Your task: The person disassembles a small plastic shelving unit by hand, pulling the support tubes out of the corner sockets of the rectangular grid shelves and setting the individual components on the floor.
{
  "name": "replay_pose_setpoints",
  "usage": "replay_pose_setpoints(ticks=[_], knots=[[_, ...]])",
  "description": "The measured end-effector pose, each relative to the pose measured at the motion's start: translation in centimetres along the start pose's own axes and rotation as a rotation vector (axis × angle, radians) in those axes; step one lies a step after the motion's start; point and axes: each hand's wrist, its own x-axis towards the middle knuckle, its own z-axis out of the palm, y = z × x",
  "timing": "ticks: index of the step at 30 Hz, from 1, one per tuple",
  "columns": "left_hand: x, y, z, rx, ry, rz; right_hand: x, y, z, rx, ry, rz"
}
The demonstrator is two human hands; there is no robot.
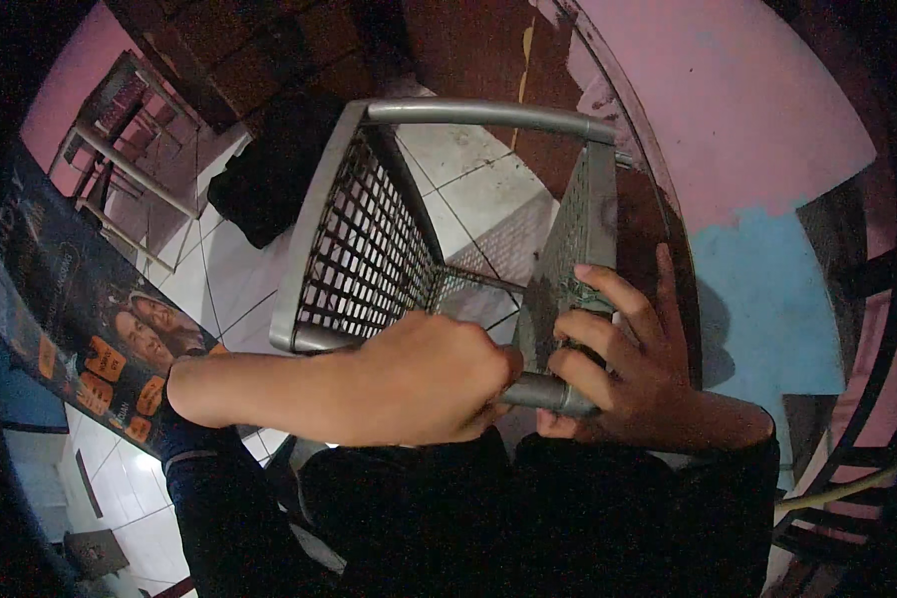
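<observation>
In front of me is a grey rack-like frame [488, 112] with rounded tube bars and a perforated side panel [424, 244] full of square holes. My left hand [439, 374] is closed in a fist around the near bar, its fingertips hidden. At the near right corner, my right hand [618, 364] curls its fingers over the right side panel [578, 224], with the thumb below the bar end. Something small and dark shows between those fingers, too hidden to name.
Left of the frame hangs a dark printed banner [80, 309]. Behind it stands a metal-legged chair [135, 169]. A black cloth-like heap [269, 189] lies on the white tiled floor [458, 159]. A pink and blue wall [757, 289] rises at the right, near a dark rack [847, 448].
</observation>
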Motion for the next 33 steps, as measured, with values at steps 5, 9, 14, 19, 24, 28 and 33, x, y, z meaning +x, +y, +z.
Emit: replay_pose_setpoints(ticks=[5,9,14,19,24,28,33], knots=[[-1.2,0.5,1.7,0.009,0.087,0.008,-0.4,-0.4,0.3,0.054,0.023,-0.035],[-1.1,-0.1,0.3,0.020,0.007,0.060,0.2,-0.4,0.1,0.079,0.054,-0.048],[-0.1,-0.9,-0.7,0.061,0.013,-0.016,1.1,-0.8,0.1,0.067,-0.007,0.045],[-0.8,-0.5,0.4,0.066,0.033,0.048,0.1,-1.1,0.3,0.078,0.001,-0.023],[-2.1,0.8,1.8,0.090,0.040,0.054,-1.1,-2.2,0.9,0.199,0.081,-0.035],[-3.8,0.3,1.0,0.052,-0.062,-0.007,-1.0,-2.6,-0.1,0.146,0.033,-0.085],[-10.9,-5.9,-1.7,0.154,0.270,-0.591,-3.2,4.5,-5.1,-0.028,-0.222,0.351]])
